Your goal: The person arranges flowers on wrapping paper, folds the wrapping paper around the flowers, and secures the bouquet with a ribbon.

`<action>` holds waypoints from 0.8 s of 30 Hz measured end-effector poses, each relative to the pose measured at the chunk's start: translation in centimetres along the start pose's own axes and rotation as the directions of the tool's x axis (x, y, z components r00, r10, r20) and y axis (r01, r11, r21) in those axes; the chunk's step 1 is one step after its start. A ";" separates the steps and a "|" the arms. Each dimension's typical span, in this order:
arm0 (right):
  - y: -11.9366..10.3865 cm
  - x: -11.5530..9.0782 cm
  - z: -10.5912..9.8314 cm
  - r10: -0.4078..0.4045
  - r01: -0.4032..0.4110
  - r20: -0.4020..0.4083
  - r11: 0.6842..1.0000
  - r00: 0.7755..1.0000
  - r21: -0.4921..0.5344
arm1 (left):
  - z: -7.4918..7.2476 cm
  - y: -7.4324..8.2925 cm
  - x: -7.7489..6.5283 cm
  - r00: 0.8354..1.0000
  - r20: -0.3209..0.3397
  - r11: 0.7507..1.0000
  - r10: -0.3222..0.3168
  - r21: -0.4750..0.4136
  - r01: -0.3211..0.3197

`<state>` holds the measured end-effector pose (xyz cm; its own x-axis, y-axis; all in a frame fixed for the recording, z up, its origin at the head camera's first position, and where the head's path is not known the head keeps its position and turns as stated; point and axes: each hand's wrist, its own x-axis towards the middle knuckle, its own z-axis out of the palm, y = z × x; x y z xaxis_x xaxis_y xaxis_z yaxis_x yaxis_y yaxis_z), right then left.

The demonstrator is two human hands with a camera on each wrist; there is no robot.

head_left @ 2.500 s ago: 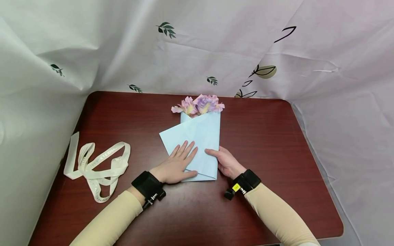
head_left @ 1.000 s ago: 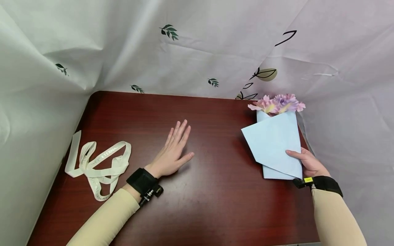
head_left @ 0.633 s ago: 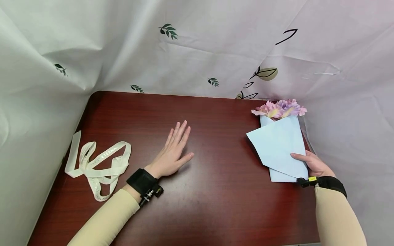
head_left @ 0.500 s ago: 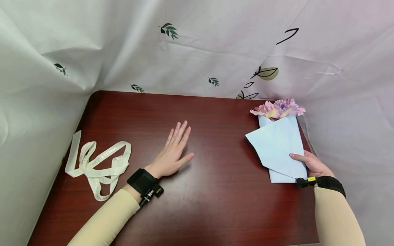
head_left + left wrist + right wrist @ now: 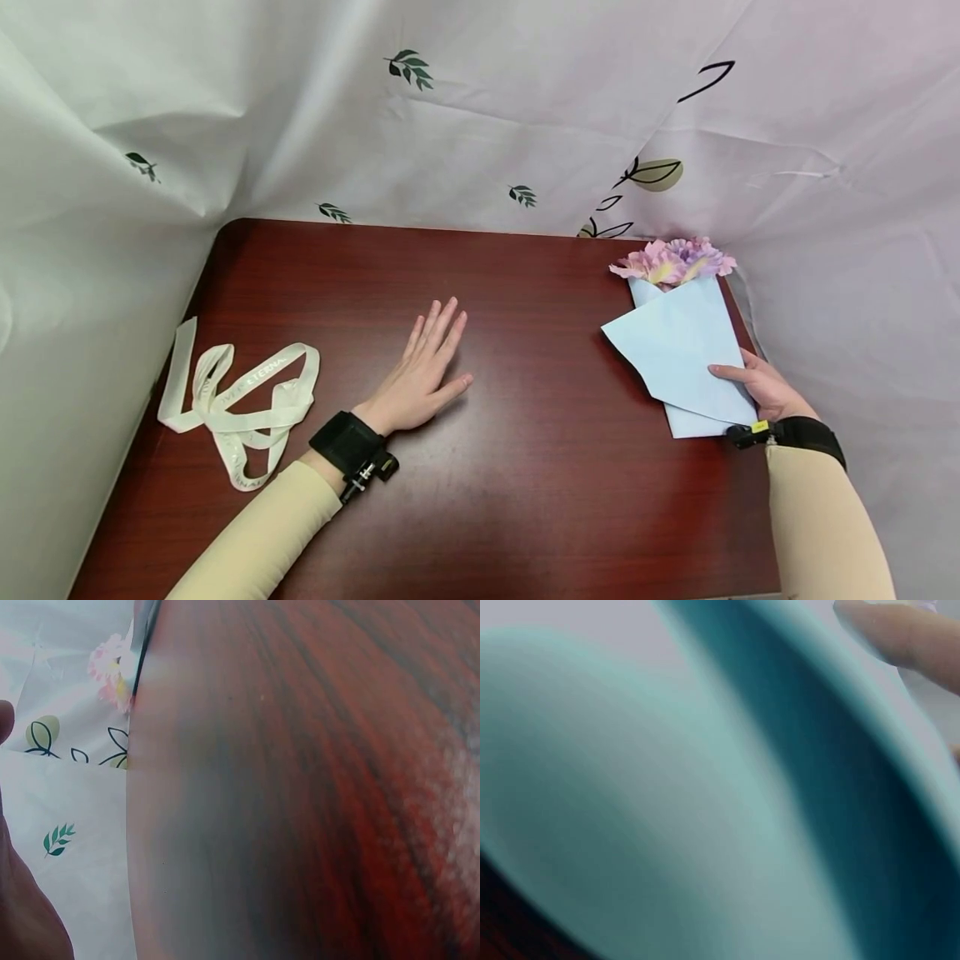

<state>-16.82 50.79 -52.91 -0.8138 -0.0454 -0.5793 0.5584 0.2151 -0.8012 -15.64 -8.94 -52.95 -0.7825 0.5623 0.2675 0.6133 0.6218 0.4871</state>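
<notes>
My right hand (image 5: 767, 385) grips the right edge of a folded light blue paper wrap (image 5: 682, 346), thumb on its front face and fingers behind. Pink and purple flowers (image 5: 675, 261) stick out of the wrap's top; their stems are hidden inside. In the right wrist view the blurred blue paper (image 5: 630, 787) fills most of the picture, with the thumb (image 5: 907, 637) at top right. Over the middle of the table my left hand (image 5: 412, 375) is held with fingers straight, nothing in it. Part of that hand (image 5: 26, 900) shows at the left wrist view's edge.
A loosely looped cream ribbon (image 5: 243, 408) with printed letters lies on the left of the dark red wooden table (image 5: 525, 500). White curtain cloth (image 5: 487, 117) with leaf prints hangs behind the table and along both sides.
My right hand has carried the wrapped flowers from the middle to the table's right side. The left hand has lifted off the paper and stayed near the middle.
</notes>
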 end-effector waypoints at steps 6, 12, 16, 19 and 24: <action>-0.3 -0.2 0.1 -0.056 -0.001 -0.152 0.937 0.987 -0.349 | 0.1 -0.1 -0.1 1.000 0.026 1.000 -0.010 0.021 0.010; -0.7 -0.2 0.6 -0.129 -0.011 -0.311 0.911 0.941 -0.411 | 0.1 -0.2 -0.3 0.999 0.046 1.000 -0.024 0.021 0.023; -0.7 -0.3 0.9 -0.149 -0.015 -0.381 0.919 0.912 -0.393 | 0.1 -0.4 -0.5 0.998 0.062 0.999 -0.032 0.017 0.031; -0.5 -0.5 0.8 -0.149 -0.022 -0.413 0.924 0.899 -0.381 | 0.1 -0.6 -0.6 0.997 0.068 0.999 -0.034 0.015 0.033; -0.4 -0.8 0.7 -0.162 -0.025 -0.430 0.918 0.888 -0.396 | -0.5 -1.1 -0.9 0.996 0.077 0.999 -0.044 0.024 0.042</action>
<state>-16.24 50.06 -52.23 -0.8823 0.3443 -0.3209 0.4689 0.5852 -0.6616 -15.67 -10.38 -53.26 -0.7978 0.5751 0.1809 0.5825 0.6578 0.4776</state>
